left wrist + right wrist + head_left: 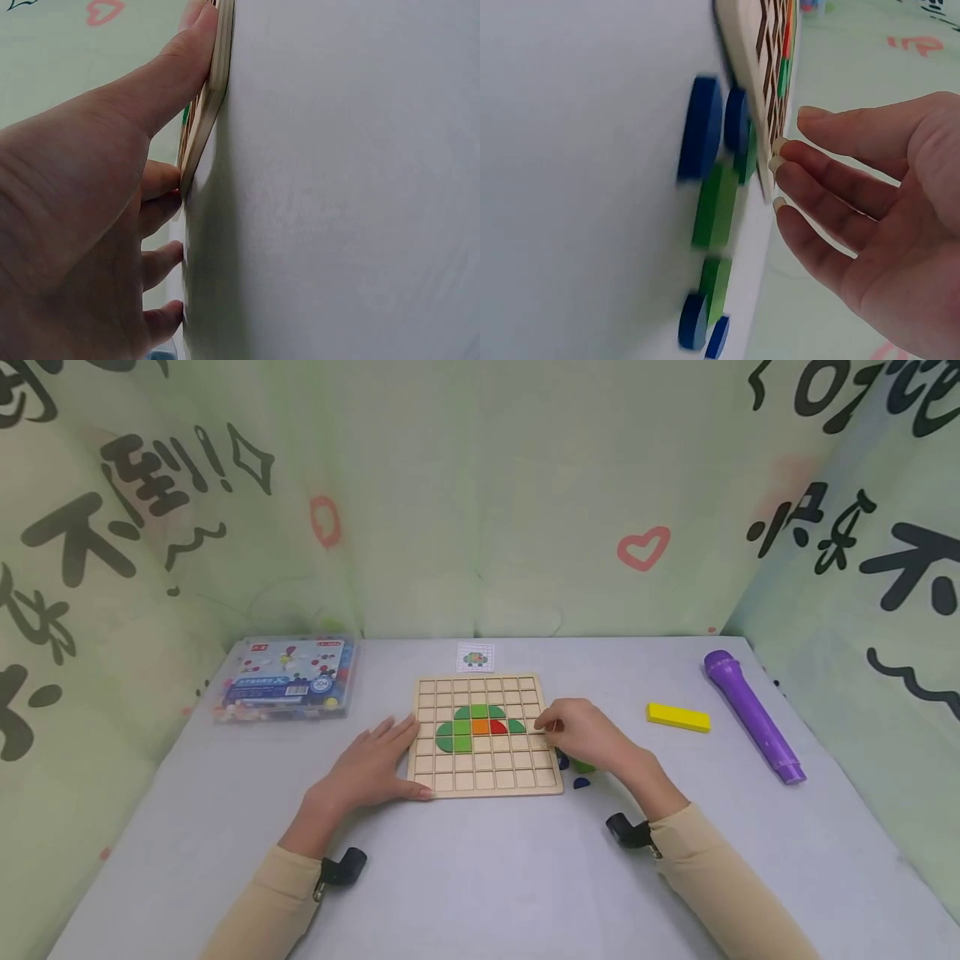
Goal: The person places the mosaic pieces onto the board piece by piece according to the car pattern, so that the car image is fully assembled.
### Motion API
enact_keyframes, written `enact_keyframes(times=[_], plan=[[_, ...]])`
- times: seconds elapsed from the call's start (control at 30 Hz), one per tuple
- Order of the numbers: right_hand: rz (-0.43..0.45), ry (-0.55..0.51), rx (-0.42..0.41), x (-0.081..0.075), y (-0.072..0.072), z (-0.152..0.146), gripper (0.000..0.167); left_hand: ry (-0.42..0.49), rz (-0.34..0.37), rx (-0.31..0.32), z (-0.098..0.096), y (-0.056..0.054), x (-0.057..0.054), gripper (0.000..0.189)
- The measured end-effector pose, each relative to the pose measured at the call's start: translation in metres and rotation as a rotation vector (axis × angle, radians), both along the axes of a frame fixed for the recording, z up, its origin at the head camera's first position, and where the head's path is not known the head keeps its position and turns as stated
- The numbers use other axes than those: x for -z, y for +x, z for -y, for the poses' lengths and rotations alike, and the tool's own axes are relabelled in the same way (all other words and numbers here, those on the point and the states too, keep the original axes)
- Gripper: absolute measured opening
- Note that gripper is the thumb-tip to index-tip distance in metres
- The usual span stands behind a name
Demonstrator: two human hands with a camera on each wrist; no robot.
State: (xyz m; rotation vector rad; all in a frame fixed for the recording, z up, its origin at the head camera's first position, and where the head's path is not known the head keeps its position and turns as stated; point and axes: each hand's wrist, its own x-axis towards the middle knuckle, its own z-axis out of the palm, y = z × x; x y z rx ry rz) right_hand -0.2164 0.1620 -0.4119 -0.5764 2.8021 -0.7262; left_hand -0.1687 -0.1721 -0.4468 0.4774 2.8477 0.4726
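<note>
A wooden grid board (487,777) lies on the table, with green, orange and red pieces in its middle cells. Among them are an orange square (480,727) and a red quarter-round piece (498,727). My left hand (375,762) rests at the board's left edge, fingers spread, thumb over the near corner. Over the right edge hovers my right hand (588,731); in the right wrist view its thumb and bent fingertips stand apart with nothing between them. Below that hand, blue pieces (700,127) and green blocks (715,206) sit beside the board, partly hidden in the head view.
Behind the board lies a small pattern card (476,657). A clear plastic box (288,681) of colourful parts stands at the back left. To the right are a yellow bar (678,717) and a purple marker-shaped stick (753,717). Printed curtains (480,510) enclose the table.
</note>
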Motion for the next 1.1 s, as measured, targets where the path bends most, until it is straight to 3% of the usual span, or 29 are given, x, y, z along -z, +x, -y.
enact_keyframes(times=[0.33, 0.63, 1.1], plan=[[0.036, 0.072, 0.027, 0.002, 0.009, -0.040, 0.026, 0.002, -0.007, 0.000, 0.000, 0.001, -0.001, 0.116], [-0.042, 0.140, -0.039, 0.007, 0.021, -0.053, 0.021, -0.008, -0.002, -0.007, 0.002, 0.000, -0.003, 0.117], [-0.075, 0.024, 0.020, 0.004, 0.016, -0.039, 0.018, 0.002, -0.006, 0.004, 0.000, -0.002, 0.004, 0.117]])
